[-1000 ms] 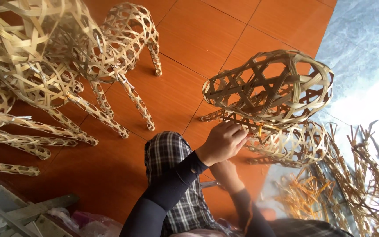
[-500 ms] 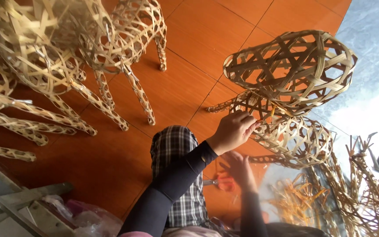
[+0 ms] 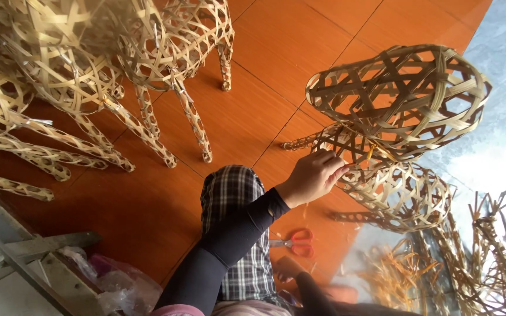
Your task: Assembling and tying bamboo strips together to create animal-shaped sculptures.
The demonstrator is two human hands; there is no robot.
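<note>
In the head view, the left hand (image 3: 311, 177) is pressing its fingers (image 3: 330, 164) against the narrow neck of a woven bamboo figure (image 3: 399, 96), where the open-weave upper shell is joining a denser woven body (image 3: 402, 193) below it. The grip is closing on a thin strip at that joint, though the fingertips are partly hidden by the weave, so exactly which strip is pinched cannot be told. The right hand (image 3: 288, 268) is lying low beside the plaid-trousered leg (image 3: 238, 234), just by a pair of red-handled scissors (image 3: 297, 241) on the orange tiled floor (image 3: 265, 88); whether it is holding anything cannot be told.

Compared with the earlier frames, the left hand is sitting at the same joint, but the view is drifting so that the figure is appearing higher and further right. The right hand, which was raised near the figure's underside a second ago, is now down by the scissors and no longer steadying the piece. That suggests the left hand alone is working the strip.

A group of finished woven bamboo animals (image 3: 118, 70) is standing well apart at upper left, unchanged.
</note>
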